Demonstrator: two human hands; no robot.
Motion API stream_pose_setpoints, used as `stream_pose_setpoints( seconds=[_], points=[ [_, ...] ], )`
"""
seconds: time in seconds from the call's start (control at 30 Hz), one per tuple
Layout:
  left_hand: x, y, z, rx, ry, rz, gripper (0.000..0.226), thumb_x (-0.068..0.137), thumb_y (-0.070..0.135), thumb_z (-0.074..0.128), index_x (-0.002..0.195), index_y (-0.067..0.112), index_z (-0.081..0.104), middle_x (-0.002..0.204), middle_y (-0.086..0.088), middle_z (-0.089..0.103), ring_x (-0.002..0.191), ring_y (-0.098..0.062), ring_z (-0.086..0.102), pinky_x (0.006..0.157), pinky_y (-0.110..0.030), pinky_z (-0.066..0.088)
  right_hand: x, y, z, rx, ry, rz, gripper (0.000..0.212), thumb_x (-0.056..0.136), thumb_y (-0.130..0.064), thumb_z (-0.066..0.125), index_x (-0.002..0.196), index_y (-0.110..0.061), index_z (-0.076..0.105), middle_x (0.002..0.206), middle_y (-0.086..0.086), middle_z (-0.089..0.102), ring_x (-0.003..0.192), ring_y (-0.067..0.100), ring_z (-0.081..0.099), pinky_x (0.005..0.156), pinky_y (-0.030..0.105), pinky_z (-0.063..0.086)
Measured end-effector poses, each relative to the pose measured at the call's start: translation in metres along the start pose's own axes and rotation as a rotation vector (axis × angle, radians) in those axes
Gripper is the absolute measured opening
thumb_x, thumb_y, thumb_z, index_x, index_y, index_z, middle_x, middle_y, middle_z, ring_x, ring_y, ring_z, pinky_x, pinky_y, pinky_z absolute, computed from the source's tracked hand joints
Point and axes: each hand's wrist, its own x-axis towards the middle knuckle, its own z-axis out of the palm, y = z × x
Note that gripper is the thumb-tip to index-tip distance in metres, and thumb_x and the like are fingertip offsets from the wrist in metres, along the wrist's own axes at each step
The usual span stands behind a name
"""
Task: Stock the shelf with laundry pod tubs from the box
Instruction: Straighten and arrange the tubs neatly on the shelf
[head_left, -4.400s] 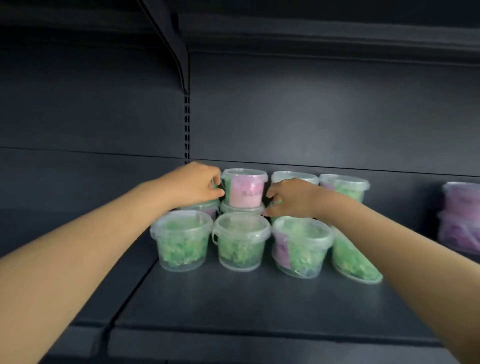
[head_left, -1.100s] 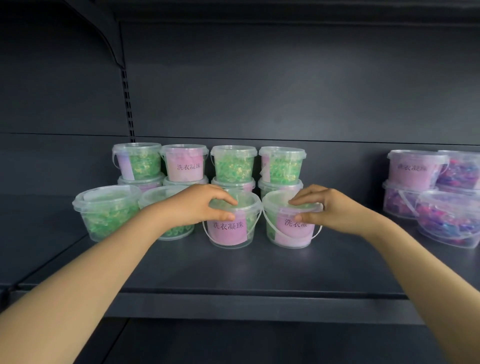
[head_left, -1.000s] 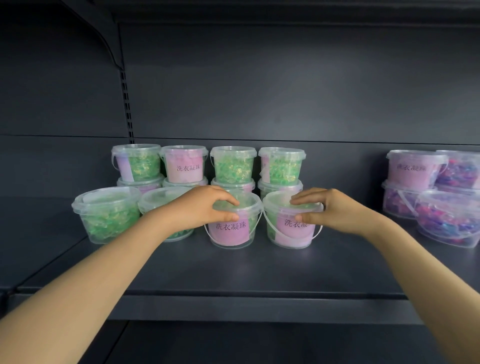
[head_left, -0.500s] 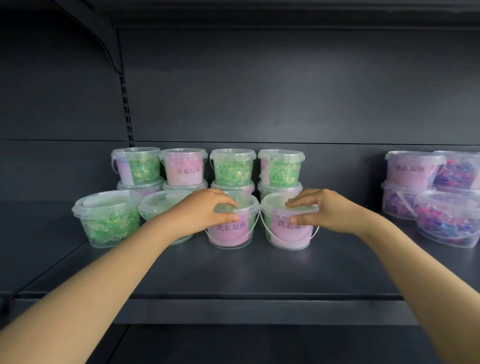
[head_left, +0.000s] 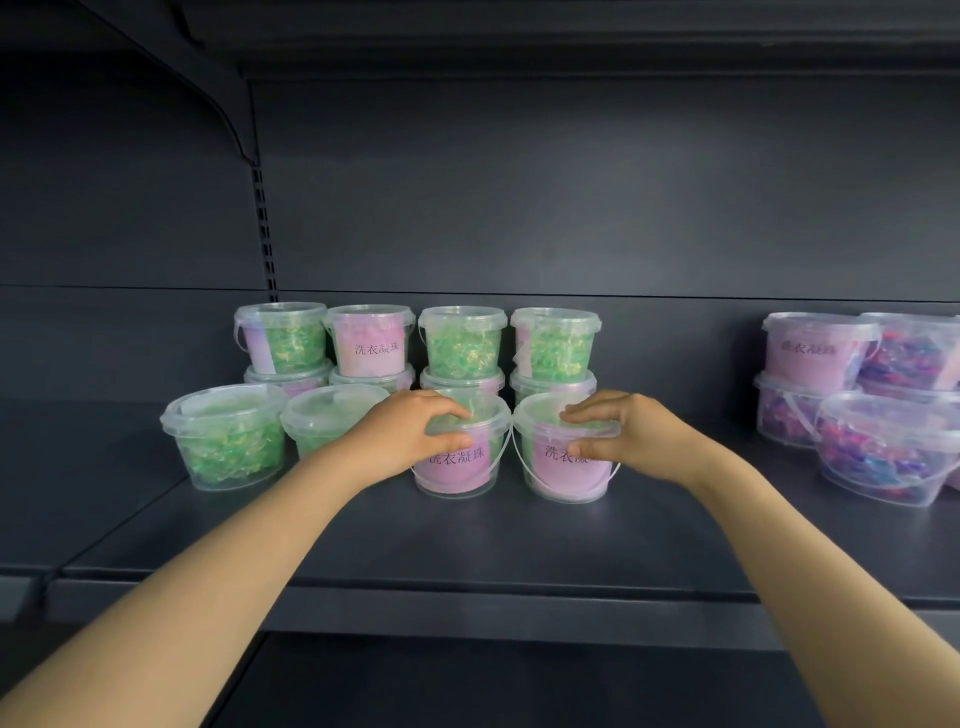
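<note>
bare shelf before the green tubs; purple tubs crowd the right.

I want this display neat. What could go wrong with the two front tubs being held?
1. The left hand and right hand hold the left front tub and right front tub close before the stacked tubs; a push back might topple those.
2. Fingers lie over the lids; lifting so might pop one off.
</note>
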Motion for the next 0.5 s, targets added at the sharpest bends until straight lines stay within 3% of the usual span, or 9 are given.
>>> stream_pose_setpoints(
  seconds=[0.13,0.33,0.5],
  points=[
    [-0.003,0.006,-0.003,0.080,-0.053,-0.020,0.042,0.090,0.043,0.055,0.128,0.025,0.053,0.137,0.005,0.048,0.127,-0.013,0.042,0.107,-0.030,0.034,-0.003,-0.004,-0.003,-0.015,0.016,0.006,0.045,0.076,-0.033,0.077,0.118,-0.025,0.065,0.127,-0.008,0.057,0.121,0.012,0.049,0.099,0.021,0.034],
    [-0.007,0.022,-0.018,0.259,-0.044,-0.021,0.034,0.088,0.042,0.059,0.115,0.022,0.060,0.123,0.005,0.055,0.113,-0.014,0.052,0.097,-0.032,0.042,-0.002,-0.018,-0.012,-0.235,-0.055,0.029,0.044,0.081,-0.033,0.071,0.123,-0.022,0.061,0.133,-0.003,0.054,0.121,0.016,0.049,0.090,0.023,0.039],
    [-0.002,0.037,-0.029,0.305,-0.025,0.042,0.027,0.092,0.038,0.053,0.109,0.020,0.063,0.112,0.006,0.062,0.103,-0.010,0.056,0.090,-0.029,0.045,0.007,-0.038,-0.028,-0.313,-0.112,-0.002,0.035,0.081,-0.032,0.070,0.113,-0.018,0.066,0.113,-0.004,0.066,0.102,0.011,0.058,0.084,0.019,0.040]
  ],
)
